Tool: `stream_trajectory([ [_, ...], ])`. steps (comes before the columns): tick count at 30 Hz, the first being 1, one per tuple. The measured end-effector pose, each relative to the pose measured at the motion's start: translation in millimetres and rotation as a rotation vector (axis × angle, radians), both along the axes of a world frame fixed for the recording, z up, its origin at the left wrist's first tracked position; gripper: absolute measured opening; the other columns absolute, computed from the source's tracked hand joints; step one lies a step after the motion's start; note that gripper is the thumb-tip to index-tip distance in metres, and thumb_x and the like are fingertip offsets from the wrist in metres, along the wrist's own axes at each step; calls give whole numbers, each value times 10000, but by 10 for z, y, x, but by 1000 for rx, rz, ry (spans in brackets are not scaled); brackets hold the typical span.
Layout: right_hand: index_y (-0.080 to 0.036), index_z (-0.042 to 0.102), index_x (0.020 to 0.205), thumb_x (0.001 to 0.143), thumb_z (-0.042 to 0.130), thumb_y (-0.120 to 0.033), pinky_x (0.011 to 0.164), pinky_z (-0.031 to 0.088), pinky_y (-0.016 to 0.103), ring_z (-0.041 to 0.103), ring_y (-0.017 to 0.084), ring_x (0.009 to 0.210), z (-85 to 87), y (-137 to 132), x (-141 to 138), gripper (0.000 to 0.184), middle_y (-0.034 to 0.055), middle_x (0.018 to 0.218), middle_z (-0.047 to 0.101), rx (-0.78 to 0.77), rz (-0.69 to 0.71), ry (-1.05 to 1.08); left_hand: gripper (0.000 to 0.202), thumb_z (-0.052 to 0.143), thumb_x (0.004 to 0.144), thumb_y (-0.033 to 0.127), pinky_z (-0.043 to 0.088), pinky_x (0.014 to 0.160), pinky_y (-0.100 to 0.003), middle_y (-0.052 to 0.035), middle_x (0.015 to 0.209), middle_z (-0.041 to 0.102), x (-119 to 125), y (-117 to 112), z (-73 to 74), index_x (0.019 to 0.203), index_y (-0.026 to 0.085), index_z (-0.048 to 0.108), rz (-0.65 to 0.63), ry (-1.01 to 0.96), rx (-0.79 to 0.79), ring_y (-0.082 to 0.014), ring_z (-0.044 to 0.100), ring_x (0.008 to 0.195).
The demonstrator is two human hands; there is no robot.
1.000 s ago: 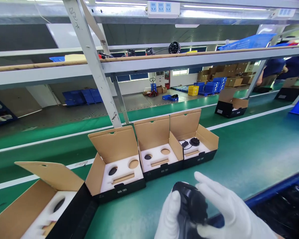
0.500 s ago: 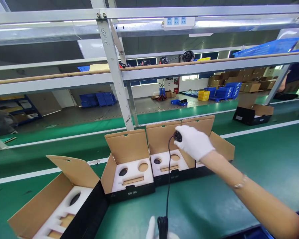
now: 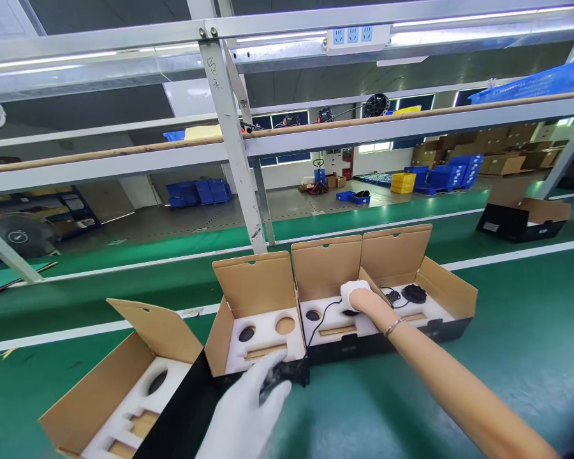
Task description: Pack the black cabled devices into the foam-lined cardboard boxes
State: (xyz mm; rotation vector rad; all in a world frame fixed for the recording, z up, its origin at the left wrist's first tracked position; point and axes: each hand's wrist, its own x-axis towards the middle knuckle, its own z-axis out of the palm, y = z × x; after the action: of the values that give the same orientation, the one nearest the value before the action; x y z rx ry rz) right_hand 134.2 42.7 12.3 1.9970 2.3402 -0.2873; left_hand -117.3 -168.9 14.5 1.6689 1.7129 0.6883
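Observation:
My right hand [image 3: 354, 296], in a white glove, reaches into the third open cardboard box [image 3: 326, 268] and presses a round black part into the right hole of its white foam insert [image 3: 323, 322]. A black cable [image 3: 321, 320] runs from that part over the box's front edge to a black plug [image 3: 287, 371] held in my gloved left hand [image 3: 246, 408], low in front of the second box [image 3: 254, 287]. The fourth box [image 3: 452, 290] holds a round black part [image 3: 414, 293] with its cable.
A first open box [image 3: 95, 389] with bare foam lies at the lower left. All stand on a green conveyor belt [image 3: 507, 344]. A metal rack post [image 3: 234, 146] and shelf rise behind. Another black box [image 3: 521, 220] sits far right. Blue and yellow crates stand in the background.
My right hand dropped from above the third box into its foam insert with the round part. My left hand rose into view, holding the plug in front of the second box. The view shifted slightly left.

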Motion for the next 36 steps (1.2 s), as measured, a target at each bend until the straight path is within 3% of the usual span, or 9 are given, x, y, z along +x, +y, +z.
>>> stream_trajectory([
  [3, -109, 672, 1209, 969, 598, -296, 975, 518, 470, 642, 309, 1128, 313, -181, 76, 314, 186, 1195, 678, 13, 85, 142, 391, 500, 897, 356, 417, 1148, -415, 59, 1299, 651, 202, 213, 500, 1277, 387, 585, -104, 107, 116, -220, 577, 1246],
  [8, -341, 481, 1461, 800, 741, -556, 1000, 512, 287, 616, 206, 1179, 735, -637, 155, 742, -22, 1387, 602, 15, 532, 650, 342, 565, 892, 255, 483, 991, -272, 94, 1157, 704, 474, 745, 931, 1204, 377, 636, -354, 54, 363, -157, 650, 1062],
  [13, -231, 616, 1241, 889, 631, -554, 911, 541, 378, 673, 237, 1031, 597, -666, 119, 478, 37, 1136, 717, 249, 262, 1046, 467, 458, 982, 427, 325, 1184, -404, -69, 1371, 576, 795, 1266, 717, 1403, 225, 485, -266, -40, 570, -252, 495, 1298],
  [17, -192, 620, 1112, 865, 631, -510, 875, 550, 362, 684, 230, 979, 375, -548, 178, 403, 52, 1058, 723, 206, 171, 1204, 654, 544, 925, 546, 524, 981, -305, -68, 1325, 610, 982, 1456, 427, 1454, 213, 352, -457, -81, 376, -208, 610, 1153],
  [21, -202, 587, 1209, 850, 699, -352, 934, 505, 342, 651, 220, 1042, 340, -542, 300, 404, 64, 1189, 684, 380, 78, 831, 516, 648, 825, 406, 557, 700, -285, -47, 1096, 697, 967, 1615, 332, 1286, 219, 512, -580, 59, 233, -226, 678, 910],
  [24, -222, 537, 1352, 813, 774, -278, 959, 466, 395, 604, 284, 1100, 414, -575, 341, 592, 95, 1214, 662, 535, 267, 331, 404, 650, 769, 286, 543, 749, -363, -53, 966, 707, 942, 1758, 359, 1162, 207, 598, -632, 218, 229, -252, 667, 828],
  [28, -206, 571, 1338, 853, 740, -250, 909, 451, 423, 616, 332, 1034, 422, -556, 280, 515, 144, 1066, 678, 375, 243, 112, 382, 679, 747, 223, 536, 901, -455, -87, 1025, 703, 976, 1888, 396, 1122, 168, 630, -655, 296, 283, -270, 664, 937],
  [32, -161, 678, 1089, 916, 625, -271, 866, 477, 406, 653, 317, 983, 154, -419, 164, 212, 165, 1028, 696, 267, 8, 294, 735, 675, 805, 207, 485, 1064, -357, -98, 1307, 612, 954, 1971, 358, 1462, 172, 347, -511, 214, 351, -203, 610, 1156],
  [36, -149, 677, 926, 1029, 469, -308, 741, 538, 310, 683, 194, 790, -211, -316, -83, 282, 71, 850, 709, 117, -46, 654, 595, 508, 966, 222, 497, 1062, -396, -143, 1378, 536, 917, 2008, 202, 1496, 135, 250, -303, 305, 359, -195, 610, 1143],
])
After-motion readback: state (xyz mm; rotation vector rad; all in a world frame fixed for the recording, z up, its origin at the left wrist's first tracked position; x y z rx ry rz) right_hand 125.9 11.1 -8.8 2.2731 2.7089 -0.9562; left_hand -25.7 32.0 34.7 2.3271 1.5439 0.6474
